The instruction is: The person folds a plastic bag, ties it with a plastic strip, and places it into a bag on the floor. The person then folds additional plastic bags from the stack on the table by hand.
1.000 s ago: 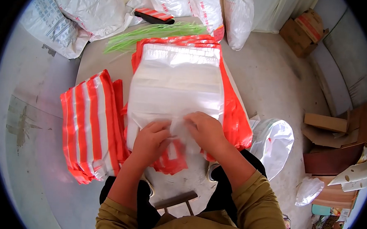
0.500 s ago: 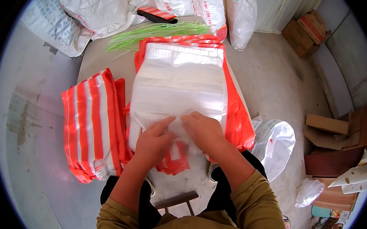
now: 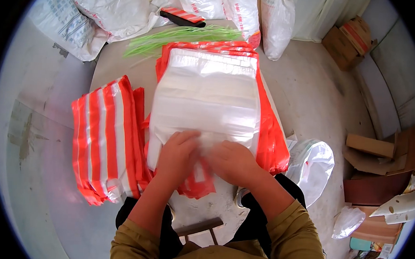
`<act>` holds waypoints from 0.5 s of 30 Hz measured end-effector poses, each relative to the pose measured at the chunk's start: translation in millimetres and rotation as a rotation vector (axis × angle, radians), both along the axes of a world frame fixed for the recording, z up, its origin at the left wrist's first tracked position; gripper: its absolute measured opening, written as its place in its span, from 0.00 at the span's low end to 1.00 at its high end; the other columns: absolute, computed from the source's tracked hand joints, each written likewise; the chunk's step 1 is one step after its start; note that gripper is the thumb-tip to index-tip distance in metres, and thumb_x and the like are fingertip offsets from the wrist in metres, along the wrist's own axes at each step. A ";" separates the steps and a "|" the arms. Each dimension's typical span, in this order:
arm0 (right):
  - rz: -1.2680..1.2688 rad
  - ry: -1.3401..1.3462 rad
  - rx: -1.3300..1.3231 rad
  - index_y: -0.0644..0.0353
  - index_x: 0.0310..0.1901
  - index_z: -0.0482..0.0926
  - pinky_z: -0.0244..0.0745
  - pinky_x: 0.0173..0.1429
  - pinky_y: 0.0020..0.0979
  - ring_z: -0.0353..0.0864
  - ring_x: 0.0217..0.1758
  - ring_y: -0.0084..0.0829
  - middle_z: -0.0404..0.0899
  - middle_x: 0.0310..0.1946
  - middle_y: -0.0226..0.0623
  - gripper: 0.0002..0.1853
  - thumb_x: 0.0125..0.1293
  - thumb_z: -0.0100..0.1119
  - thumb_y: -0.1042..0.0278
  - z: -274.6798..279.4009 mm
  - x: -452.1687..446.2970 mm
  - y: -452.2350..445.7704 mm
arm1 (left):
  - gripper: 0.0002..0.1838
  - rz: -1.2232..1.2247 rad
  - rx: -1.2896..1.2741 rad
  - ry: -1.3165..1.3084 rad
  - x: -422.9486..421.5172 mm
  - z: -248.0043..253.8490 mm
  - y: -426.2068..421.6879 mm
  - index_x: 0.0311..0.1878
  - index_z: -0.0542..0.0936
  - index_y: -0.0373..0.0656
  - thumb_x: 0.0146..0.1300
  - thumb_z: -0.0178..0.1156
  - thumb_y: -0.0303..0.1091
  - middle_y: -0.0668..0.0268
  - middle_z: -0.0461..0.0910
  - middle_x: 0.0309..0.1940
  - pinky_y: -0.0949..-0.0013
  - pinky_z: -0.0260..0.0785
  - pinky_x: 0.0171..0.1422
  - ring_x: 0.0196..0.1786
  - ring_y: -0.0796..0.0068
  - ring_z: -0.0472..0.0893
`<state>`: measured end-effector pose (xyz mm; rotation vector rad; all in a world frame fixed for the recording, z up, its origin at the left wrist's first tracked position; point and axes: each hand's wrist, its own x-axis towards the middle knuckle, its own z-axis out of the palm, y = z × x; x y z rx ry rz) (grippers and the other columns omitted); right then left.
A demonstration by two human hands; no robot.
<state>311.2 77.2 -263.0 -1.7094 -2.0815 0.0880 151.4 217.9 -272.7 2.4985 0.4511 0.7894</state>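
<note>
A stack of clear, whitish plastic bags (image 3: 206, 99) lies on red plastic bags (image 3: 271, 144) on the table. At the near edge of the clear stack are both hands, close together. My left hand (image 3: 180, 156) has blurred fingers over the plastic; whether they pinch it cannot be made out. Beside it, my right hand (image 3: 229, 161) is bent over the same edge, its fingertips smeared by motion. A crumpled red and clear piece (image 3: 197, 183) hangs below and between the hands. To the left sits a folded pile of red-and-white striped bags (image 3: 104, 138).
Green strings (image 3: 182, 36) and a dark item with a striped top (image 3: 183, 17) lie at the table's far side. White sacks (image 3: 113, 9) stand behind. On the right are an open clear bag (image 3: 311, 168) and cardboard boxes (image 3: 345, 45); a stool (image 3: 200, 226) is below.
My right hand has come down and nearer to me along the stack's edge. My left hand has shifted slightly right. The whole view has moved a little.
</note>
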 end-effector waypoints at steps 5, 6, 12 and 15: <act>-0.009 -0.014 0.177 0.60 0.48 0.82 0.78 0.51 0.37 0.78 0.48 0.38 0.79 0.47 0.34 0.18 0.54 0.66 0.69 -7.9 0.9 6.7 | 0.12 0.083 -0.183 -0.025 9.2 -6.6 1.0 0.42 0.81 0.37 0.55 0.70 0.19 0.59 0.84 0.49 0.64 0.79 0.46 0.43 0.61 0.85; -0.023 -0.022 0.182 0.61 0.48 0.82 0.78 0.51 0.37 0.78 0.48 0.38 0.78 0.48 0.35 0.19 0.52 0.66 0.69 -9.6 1.9 8.3 | 0.12 0.108 -0.202 -0.005 10.9 -2.5 -0.5 0.43 0.80 0.37 0.56 0.70 0.19 0.59 0.84 0.48 0.65 0.79 0.45 0.42 0.62 0.85; -0.049 -0.020 0.183 0.62 0.48 0.81 0.78 0.51 0.38 0.78 0.47 0.40 0.78 0.48 0.36 0.23 0.46 0.69 0.69 -17.7 2.2 13.0 | 0.16 0.077 -0.122 0.000 9.5 -3.7 3.8 0.46 0.81 0.38 0.54 0.70 0.18 0.59 0.84 0.49 0.66 0.79 0.46 0.41 0.61 0.84; -0.046 -0.017 0.164 0.63 0.48 0.81 0.78 0.52 0.38 0.78 0.47 0.41 0.77 0.47 0.38 0.24 0.45 0.69 0.69 -17.6 2.6 13.2 | 0.19 -0.008 0.002 0.012 0.3 -0.6 6.4 0.48 0.83 0.41 0.51 0.71 0.20 0.60 0.83 0.53 0.63 0.79 0.52 0.49 0.58 0.83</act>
